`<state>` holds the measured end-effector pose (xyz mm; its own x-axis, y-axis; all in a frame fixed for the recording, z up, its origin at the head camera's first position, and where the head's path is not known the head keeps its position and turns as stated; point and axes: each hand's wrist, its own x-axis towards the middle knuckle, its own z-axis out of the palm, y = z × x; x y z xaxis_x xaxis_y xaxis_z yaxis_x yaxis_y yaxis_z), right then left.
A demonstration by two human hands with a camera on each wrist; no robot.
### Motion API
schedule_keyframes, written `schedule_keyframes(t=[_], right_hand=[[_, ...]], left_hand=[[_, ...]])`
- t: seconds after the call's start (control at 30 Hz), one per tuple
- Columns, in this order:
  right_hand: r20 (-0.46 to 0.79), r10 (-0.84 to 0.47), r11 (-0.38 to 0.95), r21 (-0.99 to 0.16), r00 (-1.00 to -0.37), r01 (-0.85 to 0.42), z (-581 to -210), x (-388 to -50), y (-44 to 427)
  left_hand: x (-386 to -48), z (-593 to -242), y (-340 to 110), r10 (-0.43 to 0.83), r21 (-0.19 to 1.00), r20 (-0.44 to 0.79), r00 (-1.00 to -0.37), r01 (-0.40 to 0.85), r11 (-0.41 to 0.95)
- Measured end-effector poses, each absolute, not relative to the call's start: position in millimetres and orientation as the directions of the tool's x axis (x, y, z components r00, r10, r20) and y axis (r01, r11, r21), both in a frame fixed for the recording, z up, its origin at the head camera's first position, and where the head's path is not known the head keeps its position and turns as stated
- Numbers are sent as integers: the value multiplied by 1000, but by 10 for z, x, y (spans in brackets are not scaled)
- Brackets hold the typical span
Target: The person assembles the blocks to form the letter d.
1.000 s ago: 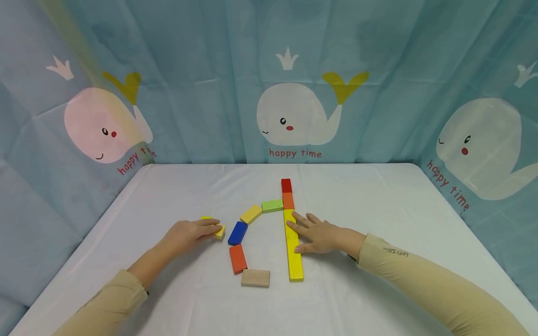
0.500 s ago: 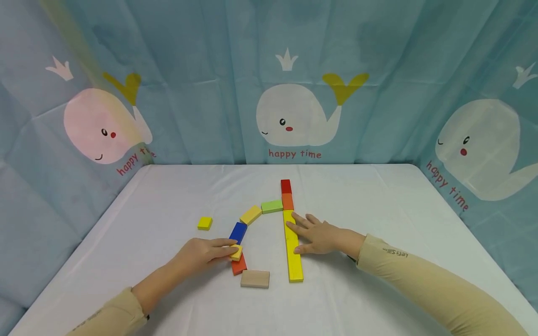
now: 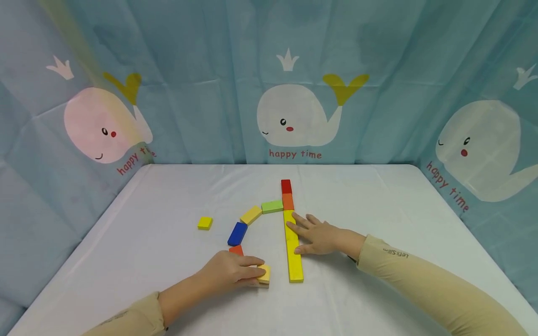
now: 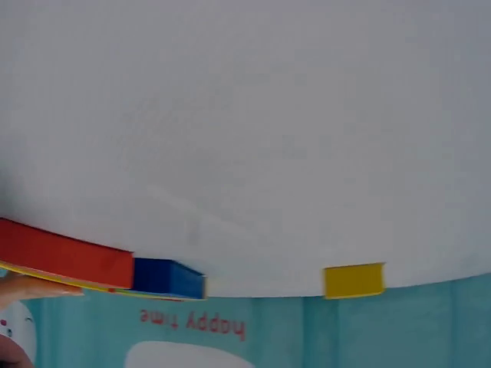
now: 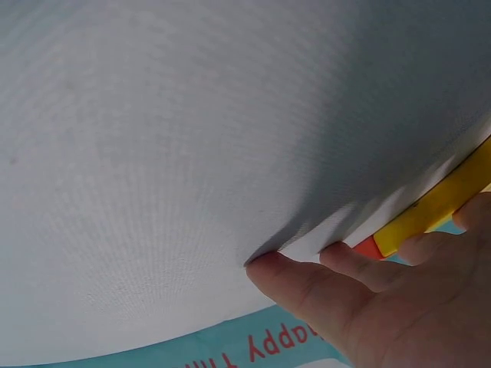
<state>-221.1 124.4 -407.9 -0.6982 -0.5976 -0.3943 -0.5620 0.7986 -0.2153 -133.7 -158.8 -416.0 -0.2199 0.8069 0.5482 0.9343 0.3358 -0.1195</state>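
My left hand (image 3: 229, 274) pinches a small pale yellow block (image 3: 265, 274) over the plain wooden block (image 3: 264, 285), which is mostly covered; whether the two touch I cannot tell. Just behind that hand, an orange-red block (image 3: 236, 250) is partly hidden. From it a curve runs through a blue block (image 3: 237, 234), a light yellow block (image 3: 251, 215) and a green block (image 3: 272, 206). With spread fingers, my right hand (image 3: 321, 237) touches the side of the long yellow column (image 3: 295, 266). Neither wrist view shows the pinched block clearly.
An orange block (image 3: 287, 201) and a red block (image 3: 286, 186) extend the column at its far end. One yellow square block (image 3: 205, 223) lies apart on the left of the white table (image 3: 357, 298). Blue whale-print cloth (image 3: 378, 116) stands behind and at both sides.
My left hand has carried the pale yellow block from beside the yellow square, past the blue and orange-red blocks, to above the wooden block. My right hand has stayed in place.
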Motion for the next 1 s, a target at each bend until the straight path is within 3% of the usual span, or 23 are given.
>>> schedule_keyframes(t=[0.33, 0.57, 0.8, 1.0], right_hand=[[-385, -616, 784, -212, -687, -584, -4071, -2211, 1237], [-389, -616, 784, -210, -685, -584, -4063, -2215, 1225], [-392, -616, 783, -214, -683, -584, -4071, -2225, 1233], [-400, -614, 784, -214, -680, -582, -4077, -2230, 1246]], left_hand=[[-1273, -4051, -1308, 861, -14, 377, -341, 927, 374], [-1274, -4109, -1252, 865, -18, 333, -375, 915, 403], [-1253, -4123, -1212, 855, 13, 242, -458, 883, 469], [-1253, -4120, -1187, 856, 47, 221, -468, 881, 470]])
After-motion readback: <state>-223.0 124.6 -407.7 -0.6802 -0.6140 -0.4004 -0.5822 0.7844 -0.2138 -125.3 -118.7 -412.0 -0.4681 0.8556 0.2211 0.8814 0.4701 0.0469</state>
